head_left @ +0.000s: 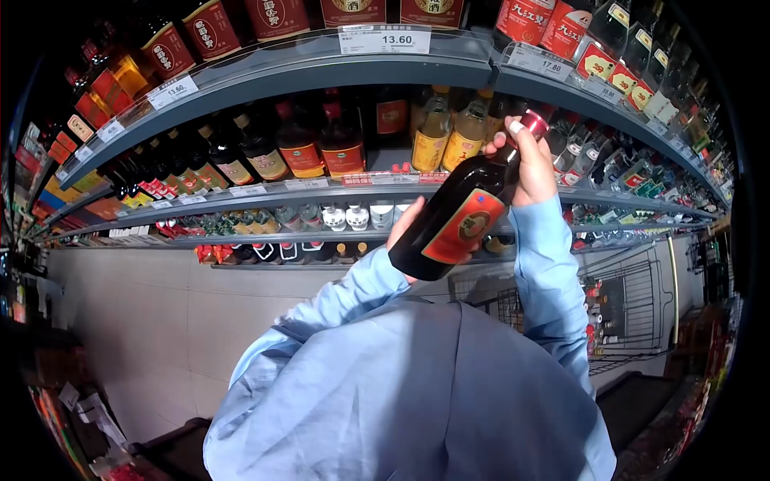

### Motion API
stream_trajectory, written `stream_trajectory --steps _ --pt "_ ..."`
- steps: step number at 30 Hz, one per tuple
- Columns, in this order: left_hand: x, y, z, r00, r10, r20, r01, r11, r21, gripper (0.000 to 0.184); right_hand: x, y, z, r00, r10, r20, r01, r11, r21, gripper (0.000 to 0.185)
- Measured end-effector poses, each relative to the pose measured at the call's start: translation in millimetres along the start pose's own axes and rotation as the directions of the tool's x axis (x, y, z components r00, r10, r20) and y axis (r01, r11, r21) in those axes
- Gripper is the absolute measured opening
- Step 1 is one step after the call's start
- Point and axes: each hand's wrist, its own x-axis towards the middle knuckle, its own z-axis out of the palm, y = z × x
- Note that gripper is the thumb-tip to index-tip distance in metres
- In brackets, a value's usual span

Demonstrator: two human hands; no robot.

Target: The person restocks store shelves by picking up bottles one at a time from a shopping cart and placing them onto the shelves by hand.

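Several amber bottles (127, 66) crowd the upper shelf at far left, and beyond them everything dims into blackness too murky to sort out. A price tag (172, 91) close by reads 13.60. Lower down lies a stretch of pale floor (144, 321), and past it some red packets (212, 254) on the lowest shelf, too small to read. Next, orange-labelled bottles (303, 148) stand upright a few tiers up; the boxy red labels above them are cut off at the top. White jugs (334, 216) sit one tier lower.

Mid-scene, a blue left sleeve (321, 298) leads to the left grip (406, 226), which holds the low end of a dark bottle (461, 212). Most of that hand is hidden behind the glass; I can see little more than a digit along the side. The dark bottle tilts in front of the shelves, base to the lower left, red cap (535, 123) to the upper right. Its label faces up, the small print hard to make out. Yellow-labelled bottles (431, 140) stand behind.

The right grip (531, 164) is wrapped round the neck, thumb up by the cap, covering much of the glass there. Farther right, the right sleeve (547, 248) partly blocks a shopping cart (639, 301), whose contents I can't identify. Clear bottles (573, 164) beyond blur together.
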Motion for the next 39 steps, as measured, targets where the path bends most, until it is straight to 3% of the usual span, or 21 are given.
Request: stream_trajectory --steps 2,6,10,14,18,20,23,30,35,39 --pt "-27.5 7.5 23.1 0.966 0.180 -0.183 -0.179 0.984 0.026 0.059 3.5 3.2 17.6 0.994 -0.112 0.010 0.112 0.990 -0.081 0.014" --pt "-57.6 40.2 22.8 0.967 0.121 -0.223 -0.163 0.970 -0.180 0.056 13.9 15.5 43.3 0.982 -0.175 -0.074 0.167 0.980 -0.110 0.011" --pt "-62.1 70.5 17.0 0.948 0.199 -0.248 -0.165 0.974 0.153 0.049 20.5 31.4 64.5 0.954 -0.288 -0.087 0.273 0.950 -0.150 0.010" --pt "-61.8 88.3 7.4 0.909 0.206 -0.362 -0.188 0.979 0.084 0.052 14.8 44.1 84.9 0.893 -0.446 -0.063 0.413 0.866 -0.282 0.011" --pt "-55.8 89.3 -11.3 0.919 0.239 -0.313 -0.248 0.969 0.011 0.054 15.9 51.3 95.5 0.802 -0.597 0.035 0.559 0.728 -0.397 0.012" --pt "-54.8 87.9 -9.3 0.889 0.263 -0.375 -0.272 0.962 0.031 0.052 19.5 59.7 99.9 0.785 -0.615 0.066 0.592 0.715 -0.373 0.015" --pt "-48.6 92.7 -17.0 0.931 0.307 -0.199 -0.299 0.952 0.072 0.051 32.6 77.2 104.2 0.740 -0.660 0.132 0.648 0.647 -0.401 0.018" --pt "-26.9 105.7 -26.0 0.914 0.392 -0.107 -0.386 0.919 0.076 0.052 57.9 103.6 102.8 0.754 -0.623 0.207 0.627 0.591 -0.508 0.019" --pt "-21.5 109.3 -23.3 0.889 0.438 -0.133 -0.430 0.899 0.084 0.053 63.9 114.0 93.9 0.754 -0.604 0.259 0.648 0.615 -0.450 0.021" --pt "-14.5 114.5 -43.0 0.895 0.430 -0.119 -0.429 0.903 0.040 0.053 74.0 133.4 76.5 0.659 -0.627 0.416 0.734 0.413 -0.540 0.023"
